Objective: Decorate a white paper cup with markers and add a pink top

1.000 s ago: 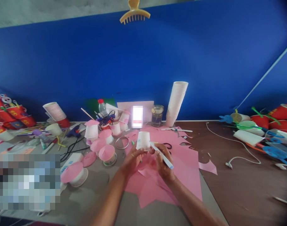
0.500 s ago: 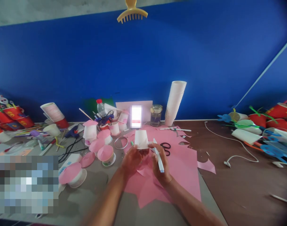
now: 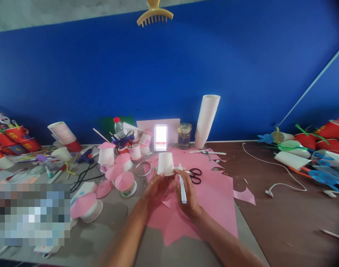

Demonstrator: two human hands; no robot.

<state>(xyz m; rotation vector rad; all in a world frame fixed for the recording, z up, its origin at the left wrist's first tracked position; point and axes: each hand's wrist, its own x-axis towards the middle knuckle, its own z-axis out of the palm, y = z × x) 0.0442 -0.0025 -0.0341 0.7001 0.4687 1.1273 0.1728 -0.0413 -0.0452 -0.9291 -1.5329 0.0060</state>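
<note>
I read the left hand (image 3: 158, 187) palm-up, fingertips pinching the rim of an inverted white paper cup (image 3: 165, 163) at its 12 o'clock. The right hand (image 3: 187, 196) is curled around a slim white marker (image 3: 182, 183), tip up beside the cup. Matte pink paper (image 3: 214, 200) lies beneath, with scissors (image 3: 195, 174) near at 2 o'clock and bare table (image 3: 269, 222) at 4.

Paper cup (image 3: 165, 162) rim partly behind left hand (image 3: 157, 187); pixelated patch (image 3: 33, 213) lower left; red cups (image 3: 332, 130) cropped right.

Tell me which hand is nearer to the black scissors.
Right. The right hand, holding a marker, lies left of the scissors; the left hand, holding the paper cup, is farther left.
</note>
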